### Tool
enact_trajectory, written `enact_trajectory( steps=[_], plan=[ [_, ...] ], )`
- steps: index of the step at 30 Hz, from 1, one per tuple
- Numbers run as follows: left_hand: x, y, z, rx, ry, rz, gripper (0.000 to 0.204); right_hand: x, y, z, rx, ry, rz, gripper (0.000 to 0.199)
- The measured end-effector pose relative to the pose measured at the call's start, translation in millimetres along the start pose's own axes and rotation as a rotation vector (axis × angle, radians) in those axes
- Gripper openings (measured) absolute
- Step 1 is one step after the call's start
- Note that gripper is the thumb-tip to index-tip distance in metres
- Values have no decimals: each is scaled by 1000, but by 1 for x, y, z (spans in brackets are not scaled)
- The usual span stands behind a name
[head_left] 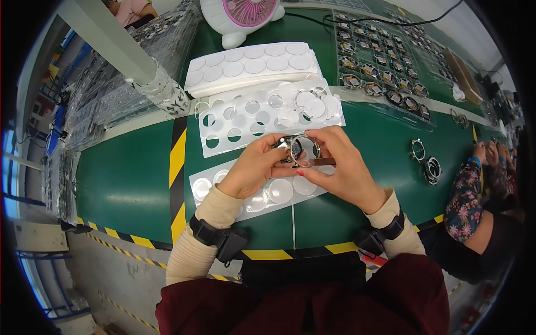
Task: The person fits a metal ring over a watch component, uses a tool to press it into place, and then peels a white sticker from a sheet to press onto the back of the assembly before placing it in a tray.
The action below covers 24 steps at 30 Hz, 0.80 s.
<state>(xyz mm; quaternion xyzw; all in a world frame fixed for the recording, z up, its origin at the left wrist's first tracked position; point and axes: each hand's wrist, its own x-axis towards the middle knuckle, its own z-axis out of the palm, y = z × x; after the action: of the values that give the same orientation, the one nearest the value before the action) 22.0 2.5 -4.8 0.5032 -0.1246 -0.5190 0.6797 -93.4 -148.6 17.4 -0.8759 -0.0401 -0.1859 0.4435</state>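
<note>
My left hand (pixel 252 168) is closed on a dark round part (pixel 282 143) that looks like a watch movement, its details too small to make out. Held close against it is a silver ring-shaped watch case (pixel 317 146), gripped between the fingers and thumb of my right hand (pixel 350 170). A short brown strip (pixel 324 162) lies at the right hand's fingers. Beneath both hands is a white sheet of round stickers (pixel 280 191). Just beyond them a sheet with punched-out circles (pixel 215 120) bears several loose white discs (pixel 310 105).
A stack of sticker sheets (pixel 254 62) and a white-and-pink fan (pixel 245 17) stand farther back. Trays of round watch parts (pixel 379 70) fill the back right. Two metal cases (pixel 432 171) lie right, near a co-worker's flowered sleeve (pixel 464 206). A pillar (pixel 120 47) rises at left.
</note>
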Motion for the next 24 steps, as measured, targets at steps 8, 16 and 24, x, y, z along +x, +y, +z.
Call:
enact_trajectory(
  steps=[8, 16, 24],
  plan=[
    [-2, -1, 6, -9, -76, 0, 30, -4, 6, 7, -145, 53, -4, 54],
    [-4, -3, 4, -131, -160, 83, 37, -4, 1, 6, -275, 30, -49, 54],
    [-2, -14, 13, 223, 63, 29, 33, -9, 5, 17, -349, 28, -63, 57]
  ],
)
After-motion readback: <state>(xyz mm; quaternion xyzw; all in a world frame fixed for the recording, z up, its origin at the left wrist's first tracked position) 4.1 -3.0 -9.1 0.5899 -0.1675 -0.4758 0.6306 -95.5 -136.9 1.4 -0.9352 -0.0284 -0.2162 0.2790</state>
